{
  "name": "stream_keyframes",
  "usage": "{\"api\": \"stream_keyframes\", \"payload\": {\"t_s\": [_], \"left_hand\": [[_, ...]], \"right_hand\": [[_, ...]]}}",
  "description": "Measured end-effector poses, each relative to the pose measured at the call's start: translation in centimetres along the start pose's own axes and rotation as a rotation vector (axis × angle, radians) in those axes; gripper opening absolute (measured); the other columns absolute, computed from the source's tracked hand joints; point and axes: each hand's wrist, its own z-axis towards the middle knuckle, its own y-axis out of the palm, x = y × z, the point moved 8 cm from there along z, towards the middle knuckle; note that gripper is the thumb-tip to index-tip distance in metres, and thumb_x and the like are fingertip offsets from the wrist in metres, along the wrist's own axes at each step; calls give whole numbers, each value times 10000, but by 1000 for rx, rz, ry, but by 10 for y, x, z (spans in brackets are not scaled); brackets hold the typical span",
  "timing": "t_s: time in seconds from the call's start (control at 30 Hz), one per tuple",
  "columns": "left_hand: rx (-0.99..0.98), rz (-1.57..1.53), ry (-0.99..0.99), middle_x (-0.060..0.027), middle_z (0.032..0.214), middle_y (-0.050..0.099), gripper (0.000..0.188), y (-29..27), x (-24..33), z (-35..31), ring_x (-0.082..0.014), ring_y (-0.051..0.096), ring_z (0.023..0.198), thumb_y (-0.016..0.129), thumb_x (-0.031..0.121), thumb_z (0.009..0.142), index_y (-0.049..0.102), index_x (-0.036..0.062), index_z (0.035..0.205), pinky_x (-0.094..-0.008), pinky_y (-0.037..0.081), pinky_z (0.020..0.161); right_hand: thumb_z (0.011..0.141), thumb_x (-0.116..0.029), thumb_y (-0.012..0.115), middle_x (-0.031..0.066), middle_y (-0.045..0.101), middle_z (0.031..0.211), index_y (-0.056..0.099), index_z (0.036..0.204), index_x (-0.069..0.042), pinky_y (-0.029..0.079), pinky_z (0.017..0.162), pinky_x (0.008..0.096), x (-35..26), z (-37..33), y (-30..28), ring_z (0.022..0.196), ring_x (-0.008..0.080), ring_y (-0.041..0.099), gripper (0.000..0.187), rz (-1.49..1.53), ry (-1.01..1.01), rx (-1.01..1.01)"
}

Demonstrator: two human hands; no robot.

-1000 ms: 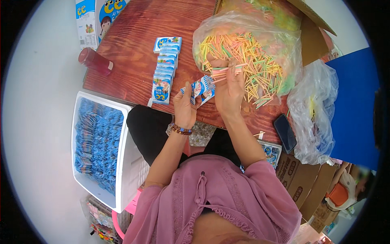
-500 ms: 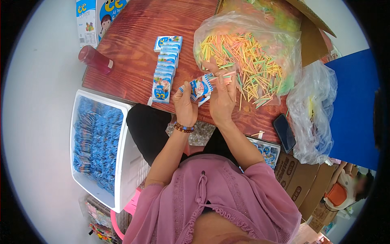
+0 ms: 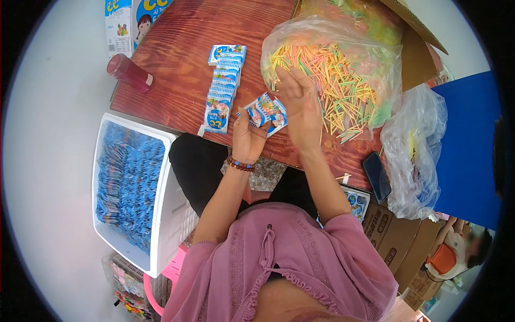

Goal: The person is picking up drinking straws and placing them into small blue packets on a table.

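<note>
My left hand (image 3: pixel 248 140) holds a few small blue-and-white packets (image 3: pixel 264 111) fanned out above the red-brown wooden table (image 3: pixel 177 70). My right hand (image 3: pixel 300 104) is raised beside them, fingers spread, its palm against the packets' right edge and its fingertips at the mouth of a clear plastic bag (image 3: pixel 332 75) full of thin coloured sticks. A row of the same packets (image 3: pixel 222 88) lies overlapped on the table, left of my hands.
A white bin (image 3: pixel 163 214) packed with blue packets stands at my left. A red bottle (image 3: pixel 129 71) lies at the table's left edge, a printed box (image 3: pixel 119 21) beyond it. A dark phone (image 3: pixel 377 177), a second plastic bag (image 3: pixel 416 150), cardboard boxes (image 3: pixel 391 236) and a blue panel (image 3: pixel 466 150) are on the right.
My right hand went from the stick bag down to the packets and has now lifted back toward the bag's mouth. The left hand stayed put with the packets.
</note>
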Motion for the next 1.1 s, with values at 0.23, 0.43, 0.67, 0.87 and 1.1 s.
{"api": "stream_keyframes", "payload": {"t_s": [0.23, 0.43, 0.67, 0.87, 1.1], "left_hand": [[103, -29, 5, -43, 1072, 646, 308, -24, 9, -4, -169, 601, 996, 563, 343, 933, 584, 62, 1056, -339, 494, 841], [4, -159, -53, -52, 1122, 631, 332, -20, -5, -9, -180, 587, 1054, 536, 345, 945, 568, 52, 1099, -359, 482, 892], [-54, -274, -106, -37, 1106, 623, 325, -25, 5, -16, -195, 576, 1068, 534, 359, 941, 563, 89, 1119, -401, 454, 937], [-182, -352, -153, -44, 1135, 598, 360, -14, 5, -22, -208, 577, 1063, 538, 384, 934, 538, 101, 1156, -417, 457, 951], [-47, -289, -130, -55, 1202, 591, 372, -34, 5, -24, -219, 568, 1115, 525, 369, 943, 538, 82, 1179, -413, 470, 959]], "right_hand": [[901, -254, 583, 93, 660, 841, 645, 943, -18, 482, 727, 347, 4, -10, -105, 787, 179, 628, 248, -916, 228, 2], [807, -279, 651, 152, 655, 783, 620, 814, -36, 484, 637, 425, 28, -23, -115, 712, 353, 623, 246, -1551, 320, -113], [779, -157, 576, 178, 643, 818, 576, 877, -23, 493, 667, 472, 33, -23, -102, 770, 372, 628, 166, -1782, 259, -235], [792, -120, 598, 125, 608, 778, 552, 851, -24, 463, 593, 383, 5, -24, -88, 658, 292, 596, 121, -1545, 380, -346], [843, -47, 622, 50, 559, 742, 617, 906, -26, 395, 553, 252, -47, 1, 12, 628, 145, 528, 66, -746, 104, -396]]}}
